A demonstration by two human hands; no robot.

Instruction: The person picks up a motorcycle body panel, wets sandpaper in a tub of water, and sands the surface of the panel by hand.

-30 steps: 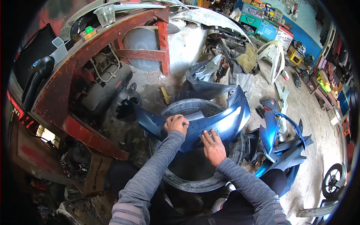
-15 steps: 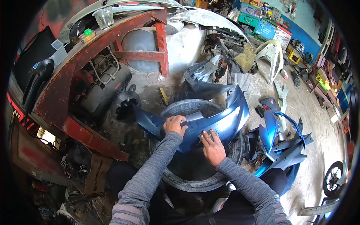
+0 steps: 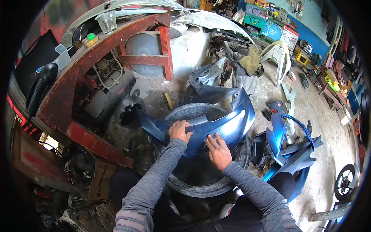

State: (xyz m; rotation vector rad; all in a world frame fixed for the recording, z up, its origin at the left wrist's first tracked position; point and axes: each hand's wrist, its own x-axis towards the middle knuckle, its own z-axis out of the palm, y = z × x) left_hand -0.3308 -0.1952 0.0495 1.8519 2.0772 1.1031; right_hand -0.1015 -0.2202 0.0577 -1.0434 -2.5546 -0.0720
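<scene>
Apparently, both hands (image 3: 200,142) touch the blue panel (image 3: 208,129).

A worn concrete floor (image 3: 320,127), stained and patchy, spreads through the cluttered room, bright toward the right and darker at the lower left. On the left stands a red-painted wooden desk (image 3: 116,36), its paint scuffed, with a clear plastic cup (image 3: 106,22) on top and a dark air compressor (image 3: 110,92) beneath its frame. Behind it, a red wall (image 3: 54,13) carries dark smudges. At the upper right, the wall (image 3: 315,36) is pale above and bright blue below, with teal drawers (image 3: 256,20) and boxes near it. Crowded shelving (image 3: 334,83) runs down the right side, and a spoked wheel (image 3: 344,182) stands near the lower right edge. Pale light glares off the floor at the right.
</scene>
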